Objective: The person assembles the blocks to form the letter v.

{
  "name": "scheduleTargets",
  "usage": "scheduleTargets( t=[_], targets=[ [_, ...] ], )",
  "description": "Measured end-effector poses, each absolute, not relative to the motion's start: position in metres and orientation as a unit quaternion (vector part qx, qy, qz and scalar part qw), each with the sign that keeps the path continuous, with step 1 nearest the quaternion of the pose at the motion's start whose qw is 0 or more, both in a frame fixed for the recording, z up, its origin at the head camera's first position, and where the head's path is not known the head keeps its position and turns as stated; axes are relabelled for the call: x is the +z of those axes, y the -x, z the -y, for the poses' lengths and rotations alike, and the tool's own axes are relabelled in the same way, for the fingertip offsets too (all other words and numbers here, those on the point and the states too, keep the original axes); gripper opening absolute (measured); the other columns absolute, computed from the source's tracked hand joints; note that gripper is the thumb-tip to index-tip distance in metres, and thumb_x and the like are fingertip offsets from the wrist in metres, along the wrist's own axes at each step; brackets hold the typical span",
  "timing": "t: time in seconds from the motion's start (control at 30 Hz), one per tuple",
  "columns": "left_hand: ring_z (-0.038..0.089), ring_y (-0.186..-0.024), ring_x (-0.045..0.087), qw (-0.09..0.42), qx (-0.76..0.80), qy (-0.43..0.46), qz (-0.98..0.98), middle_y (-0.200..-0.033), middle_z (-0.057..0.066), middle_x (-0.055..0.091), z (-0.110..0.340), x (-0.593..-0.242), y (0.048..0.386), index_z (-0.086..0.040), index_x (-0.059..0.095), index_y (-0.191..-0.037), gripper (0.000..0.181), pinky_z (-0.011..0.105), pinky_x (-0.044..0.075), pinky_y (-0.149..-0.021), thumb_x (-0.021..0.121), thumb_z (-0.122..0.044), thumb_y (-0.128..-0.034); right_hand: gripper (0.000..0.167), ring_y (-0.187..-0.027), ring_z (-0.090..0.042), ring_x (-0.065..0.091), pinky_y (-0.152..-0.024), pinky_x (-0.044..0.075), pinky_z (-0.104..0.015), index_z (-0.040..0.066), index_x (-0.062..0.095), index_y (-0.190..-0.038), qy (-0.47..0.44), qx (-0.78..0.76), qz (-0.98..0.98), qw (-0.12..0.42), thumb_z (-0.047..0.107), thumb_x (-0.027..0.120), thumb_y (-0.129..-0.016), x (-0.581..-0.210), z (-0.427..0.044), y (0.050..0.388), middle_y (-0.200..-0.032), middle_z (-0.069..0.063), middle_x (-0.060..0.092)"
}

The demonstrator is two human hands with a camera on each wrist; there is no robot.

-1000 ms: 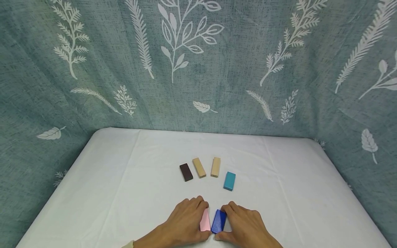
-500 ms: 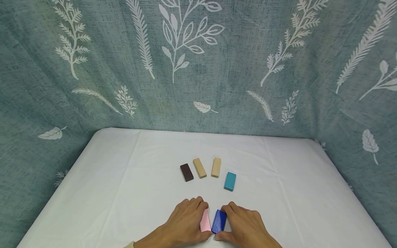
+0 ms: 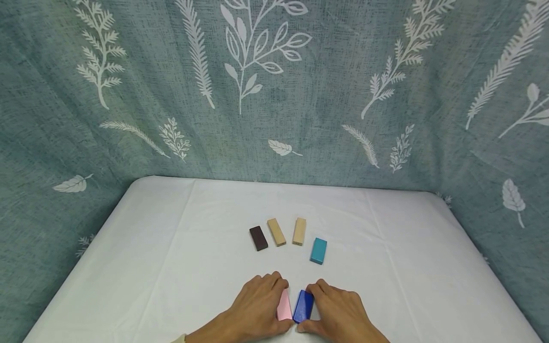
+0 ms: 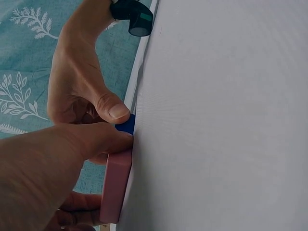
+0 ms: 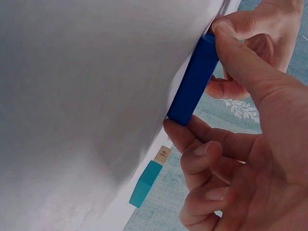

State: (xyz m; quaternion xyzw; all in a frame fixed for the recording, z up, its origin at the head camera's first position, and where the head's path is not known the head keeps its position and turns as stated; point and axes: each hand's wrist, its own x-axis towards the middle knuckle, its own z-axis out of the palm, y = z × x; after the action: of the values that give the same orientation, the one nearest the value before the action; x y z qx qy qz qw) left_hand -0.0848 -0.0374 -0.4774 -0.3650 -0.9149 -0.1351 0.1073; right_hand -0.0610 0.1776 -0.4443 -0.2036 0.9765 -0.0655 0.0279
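Observation:
Side by side near the table's front edge lie a pink block (image 3: 283, 306) and a blue block (image 3: 303, 306), their near ends almost meeting. My left hand (image 3: 260, 305) grips the pink block by its two ends, thumb at the near end; the left wrist view shows the pink block (image 4: 116, 185) under that thumb. The blue block (image 5: 194, 79) is pinched end to end between thumb and fingers of my right hand (image 5: 260, 144), its other fingers curled. In the head view my right hand (image 3: 340, 309) covers part of the blue block's right side.
Beyond the hands, a dark brown block (image 3: 259, 238), two light wooden blocks (image 3: 276, 232) (image 3: 299, 231) and a teal block (image 3: 318, 251) lie in an arc on the white table (image 3: 193, 262). A patterned blue-green cloth (image 3: 317, 95) hangs behind the table.

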Motion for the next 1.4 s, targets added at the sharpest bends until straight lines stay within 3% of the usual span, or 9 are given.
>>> scheduleTargets(
  t=[0.8,1.03,1.4],
  targets=[
    [0.010,-0.082,0.051,0.105,-0.112,0.356,0.922,-0.100,-0.004,0.056,0.037,-0.475,0.081,-0.011,0.063,-0.115,0.065,0.022,0.037,-0.066,0.076,-0.061,-0.0753,0.075,-0.075,-0.014,0.063,-0.056,0.050,-0.034,0.012,0.066,-0.113,0.205,-0.056,-0.977,0.023,0.069,0.081,-0.067,-0.444,-0.179,0.059,-0.097,0.003,0.059],
    [0.012,-0.093,0.054,0.082,-0.109,0.354,0.925,-0.115,-0.001,0.058,0.038,-0.474,0.081,-0.010,0.059,-0.125,0.072,0.025,0.042,-0.074,0.073,-0.063,-0.0780,0.083,-0.080,-0.019,0.066,-0.059,0.052,-0.039,0.012,0.065,-0.118,0.183,-0.066,-0.979,0.054,0.074,0.078,-0.064,-0.440,-0.182,0.061,-0.105,0.000,0.062],
    [0.014,-0.104,0.053,0.102,-0.117,0.376,0.914,-0.131,-0.001,0.056,0.041,-0.475,0.081,-0.015,0.056,-0.134,0.074,0.027,0.043,-0.080,0.072,-0.062,-0.0789,0.082,-0.084,-0.020,0.068,-0.064,0.054,-0.041,0.012,0.068,-0.118,0.158,-0.093,-0.981,0.059,0.072,0.080,-0.064,-0.437,-0.188,0.064,-0.110,0.000,0.065]
  ],
)
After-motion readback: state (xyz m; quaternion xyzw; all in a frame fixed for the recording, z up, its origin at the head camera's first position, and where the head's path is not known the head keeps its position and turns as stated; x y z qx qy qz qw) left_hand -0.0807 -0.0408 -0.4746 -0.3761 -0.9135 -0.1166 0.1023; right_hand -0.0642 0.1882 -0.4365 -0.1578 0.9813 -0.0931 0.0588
